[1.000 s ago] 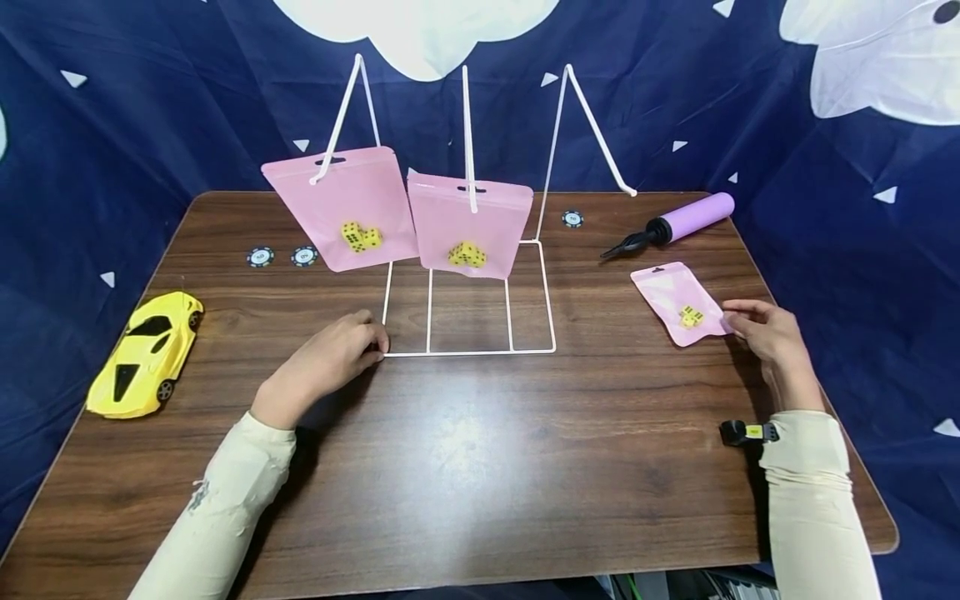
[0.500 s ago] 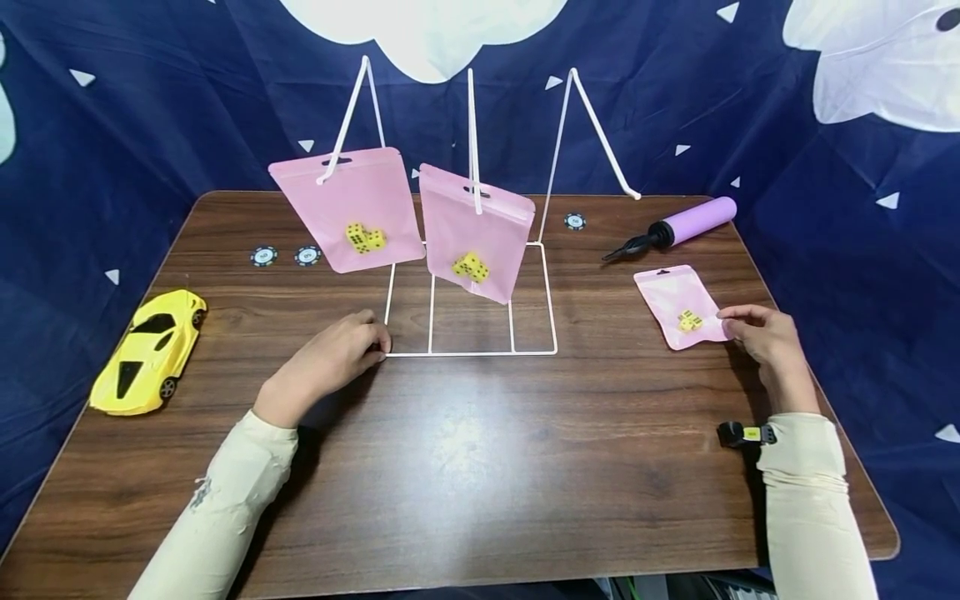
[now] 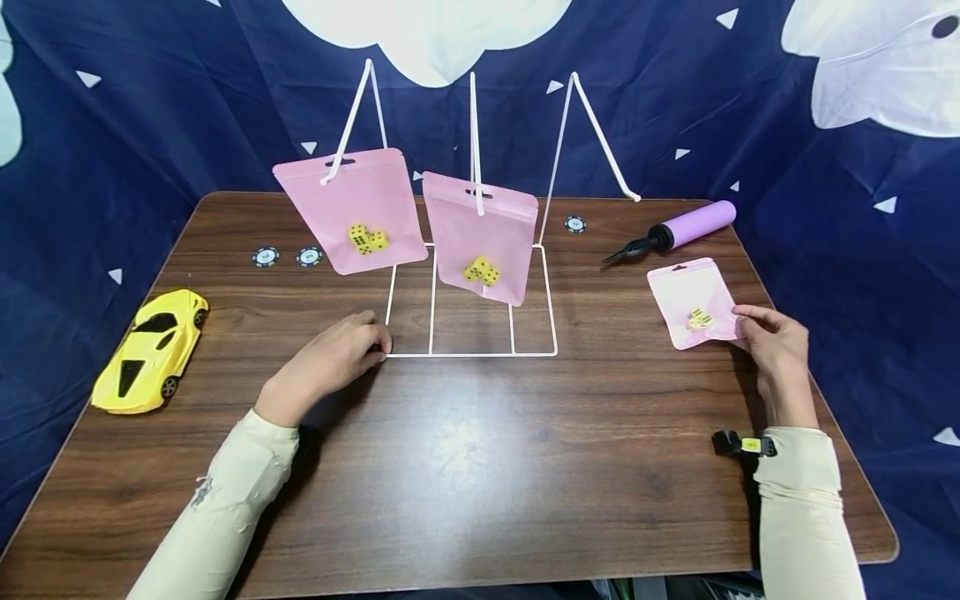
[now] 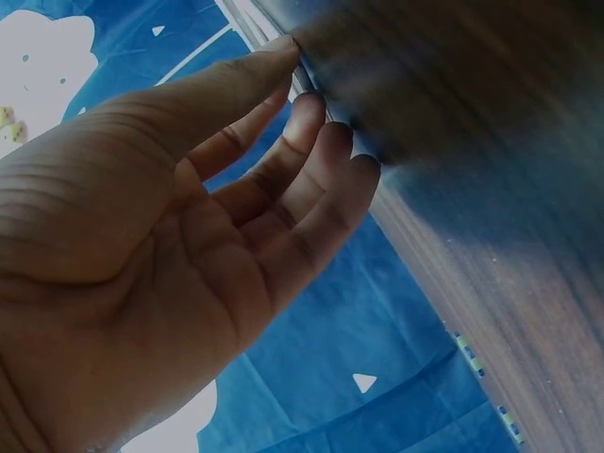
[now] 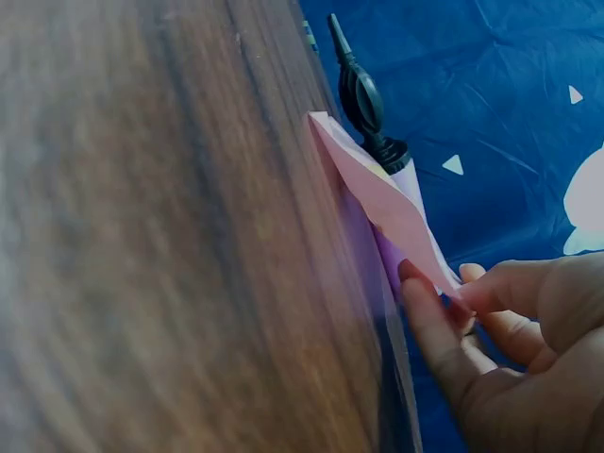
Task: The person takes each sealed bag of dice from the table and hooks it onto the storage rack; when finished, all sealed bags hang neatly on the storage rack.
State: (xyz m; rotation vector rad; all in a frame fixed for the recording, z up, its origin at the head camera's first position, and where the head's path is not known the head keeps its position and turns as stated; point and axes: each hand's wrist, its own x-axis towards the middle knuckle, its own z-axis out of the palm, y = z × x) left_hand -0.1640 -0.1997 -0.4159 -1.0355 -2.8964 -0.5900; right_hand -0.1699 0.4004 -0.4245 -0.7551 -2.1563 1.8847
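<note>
In the head view my left hand [image 3: 330, 367] pinches the front left corner of a white wire display rack [image 3: 472, 356]. The left wrist view shows the thumb and index fingertip meeting at the white wire [image 4: 247, 26]. On the right, my right hand [image 3: 778, 350] pinches the lower right corner of a pink zip bag [image 3: 678, 287] with yellow dice [image 3: 701, 319] inside. Seen in the right wrist view, this pink bag [image 5: 377, 193] is edge-on, its corner between thumb and fingers. Two similar bags hang from the rack's hooks, one left [image 3: 360, 196] and one middle [image 3: 491, 229]; the right hook [image 3: 611, 158] holds nothing.
A purple hand pump [image 3: 697, 221] lies at the back right, just behind the held bag. The yellow toy car [image 3: 150, 354] sits on the left. Poker chips [image 3: 266, 256] lie near the rack, with another chip [image 3: 575, 223] behind. A dark blue curtain [image 3: 225, 100] surrounds the table.
The right hand has shifted slightly right, and its bag has tilted up toward the camera. The middle hanging bag has swung on its hook. My left hand stays at the rack corner.
</note>
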